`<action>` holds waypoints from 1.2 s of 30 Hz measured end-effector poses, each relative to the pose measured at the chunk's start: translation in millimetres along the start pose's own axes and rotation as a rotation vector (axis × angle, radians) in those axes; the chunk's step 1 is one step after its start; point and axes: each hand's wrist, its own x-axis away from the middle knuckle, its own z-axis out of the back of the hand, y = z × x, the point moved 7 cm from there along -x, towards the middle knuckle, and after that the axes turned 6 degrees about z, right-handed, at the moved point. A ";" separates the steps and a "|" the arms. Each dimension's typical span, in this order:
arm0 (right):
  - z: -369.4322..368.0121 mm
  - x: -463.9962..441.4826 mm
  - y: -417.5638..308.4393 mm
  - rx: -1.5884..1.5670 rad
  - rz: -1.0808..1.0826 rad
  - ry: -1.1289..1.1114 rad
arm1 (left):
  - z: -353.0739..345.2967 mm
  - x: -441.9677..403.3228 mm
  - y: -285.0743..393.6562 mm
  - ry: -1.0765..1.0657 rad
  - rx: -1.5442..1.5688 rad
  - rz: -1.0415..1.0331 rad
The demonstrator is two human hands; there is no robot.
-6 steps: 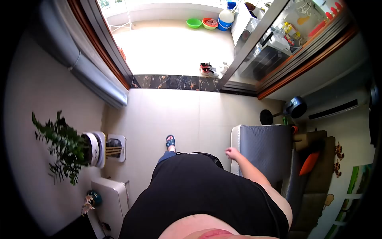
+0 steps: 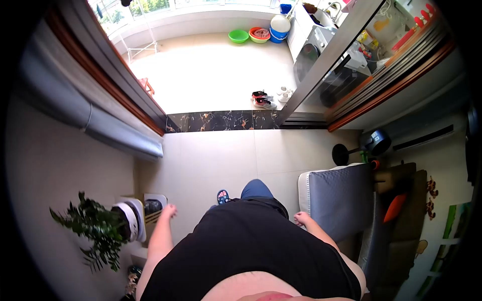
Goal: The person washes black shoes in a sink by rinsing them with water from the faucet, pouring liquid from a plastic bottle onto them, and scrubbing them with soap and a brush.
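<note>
My left hand (image 2: pixel 171 210) hangs at my left side, beside the low plant stand (image 2: pixel 153 216), its fingers loosely curled with nothing seen in them. On the other side, my right hand (image 2: pixel 301 218) is near the edge of the grey sofa seat (image 2: pixel 336 200), the fingers curled in and apparently holding nothing. I cannot tell whether it touches the seat. Between the hands is my black shirt (image 2: pixel 246 236), and one foot in a dark sandal (image 2: pixel 223 196) shows on the tile floor.
Ahead, a dark marble threshold (image 2: pixel 216 121) crosses a sliding-door opening. Beyond it are sneakers (image 2: pixel 263 99), a green basin (image 2: pixel 238 36), a blue bucket (image 2: pixel 278 34) and a washing machine (image 2: pixel 309 52). A leafy plant (image 2: pixel 95 228) stands left, a black fan (image 2: pixel 376 142) right.
My left hand and forearm have come into view at the left. The doorway sits lower in the view, and a bent knee now shows ahead of my shirt. My right hand stays by the sofa.
</note>
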 end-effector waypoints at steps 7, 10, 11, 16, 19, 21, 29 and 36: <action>-9.6 -27.5 -80.4 0.189 0.024 -0.279 | 319.9 -81.7 290.4 0.361 0.608 -0.313; 3.5 -88.1 -142.1 0.128 -0.019 -0.314 | 328.4 -113.5 382.2 0.308 0.548 -0.439; 13.0 -117.8 -164.9 0.091 -0.038 -0.303 | 314.6 -129.5 405.6 0.248 0.522 -0.446; 70.9 -323.1 -329.6 -0.122 -0.055 -0.220 | 206.5 -134.2 431.2 -0.049 0.210 0.019; 182.0 -334.5 -559.5 -0.171 0.255 -0.021 | 163.6 -159.2 421.8 -0.254 -0.122 0.046; 231.6 -334.0 -676.2 -0.182 0.396 -0.047 | 163.1 -149.9 434.8 -0.295 -0.095 0.076; 341.3 -362.2 -877.7 -0.044 0.312 -0.107 | 299.6 -240.9 598.3 -0.227 0.004 0.067; 334.9 -305.6 -997.8 -0.426 0.168 -0.415 | 511.5 -350.0 918.5 -0.183 -0.349 -0.160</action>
